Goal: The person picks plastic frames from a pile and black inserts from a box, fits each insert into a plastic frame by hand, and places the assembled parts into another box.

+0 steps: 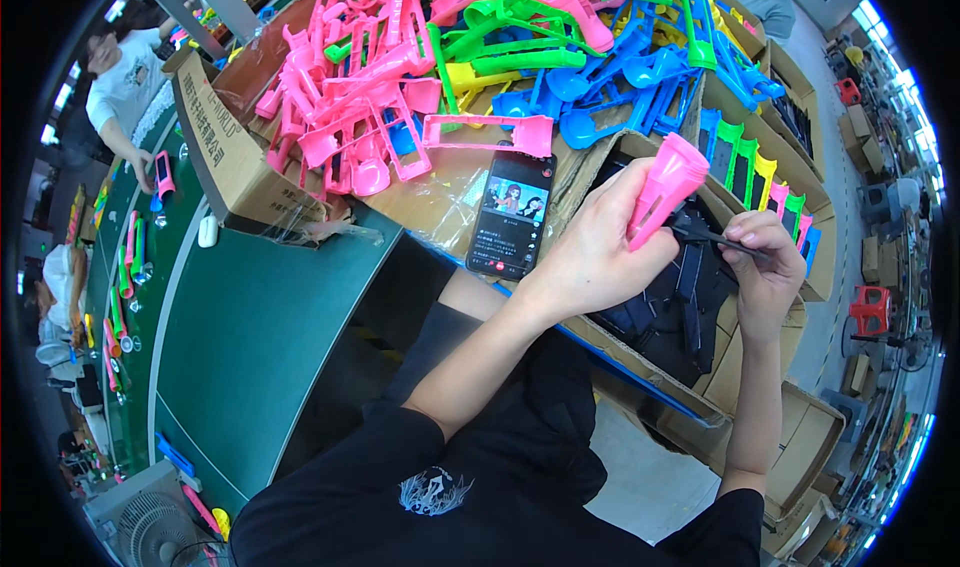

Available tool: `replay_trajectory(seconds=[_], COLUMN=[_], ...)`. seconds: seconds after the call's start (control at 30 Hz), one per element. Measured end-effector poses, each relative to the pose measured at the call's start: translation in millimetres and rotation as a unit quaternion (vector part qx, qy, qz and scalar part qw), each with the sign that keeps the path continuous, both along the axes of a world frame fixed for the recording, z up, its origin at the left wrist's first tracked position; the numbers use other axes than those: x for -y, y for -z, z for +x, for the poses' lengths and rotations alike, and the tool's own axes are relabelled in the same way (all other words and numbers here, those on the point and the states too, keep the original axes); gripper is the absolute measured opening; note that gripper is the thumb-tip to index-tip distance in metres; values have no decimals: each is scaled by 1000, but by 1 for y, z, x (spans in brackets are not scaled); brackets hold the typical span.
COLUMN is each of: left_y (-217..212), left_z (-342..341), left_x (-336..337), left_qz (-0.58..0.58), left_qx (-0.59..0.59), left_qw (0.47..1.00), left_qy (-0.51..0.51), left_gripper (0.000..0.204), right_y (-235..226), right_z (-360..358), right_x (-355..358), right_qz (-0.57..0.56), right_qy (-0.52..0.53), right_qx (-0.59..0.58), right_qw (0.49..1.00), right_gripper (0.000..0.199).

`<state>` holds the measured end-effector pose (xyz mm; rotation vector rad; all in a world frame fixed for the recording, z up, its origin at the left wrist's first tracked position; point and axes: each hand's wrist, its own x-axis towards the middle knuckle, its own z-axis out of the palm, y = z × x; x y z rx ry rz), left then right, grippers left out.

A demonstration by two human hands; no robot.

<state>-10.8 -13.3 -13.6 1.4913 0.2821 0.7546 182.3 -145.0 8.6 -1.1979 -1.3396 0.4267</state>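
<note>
My left hand [600, 242] is wrapped round a pink plastic housing [672, 175], its flared round end pointing up and away. Thin black parts show at the housing's right side; how they meet it is hard to make out. Between thumb and fingers, my right hand [768, 252] pinches a slim black plastic strip [722, 235]. Both hands are over an open cardboard box [735, 367] with dark plastic pieces [690, 307] in it. Left of my left hand lies a phone [512, 212] with its screen lit.
A heap of pink, green, blue and yellow plastic housings [380, 77] covers the far table. A cardboard flap [240, 157] rises at its left. The green conveyor belt [270, 307] carries a white mouse-like object [208, 231]. A co-worker [125, 87] sits far left; a fan [155, 527] stands lower left.
</note>
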Motion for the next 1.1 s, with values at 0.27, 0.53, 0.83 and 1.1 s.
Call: replay_trajectory(seconds=[0.27,0.53,0.83,1.1], left_y=[3,1,-2,12], left_z=[1,4,11,21], left_x=[5,1,28,31], left_qz=[-47,-83,-223,-248], left_qx=[53,110,174,204], left_qw=[994,985,958,946], left_qy=[81,106,47,51], left_gripper=[75,64,43,46], right_y=[0,1,0,-3], right_z=[-7,-21,-35,-41], right_x=[-1,-1,-1,1], right_qz=[-101,-176,-158,-133], right_qy=[34,-17,-17,25], right_qx=[-149,-129,-160,-114], right_qw=[983,976,974,984], right_gripper=[20,18,14,13])
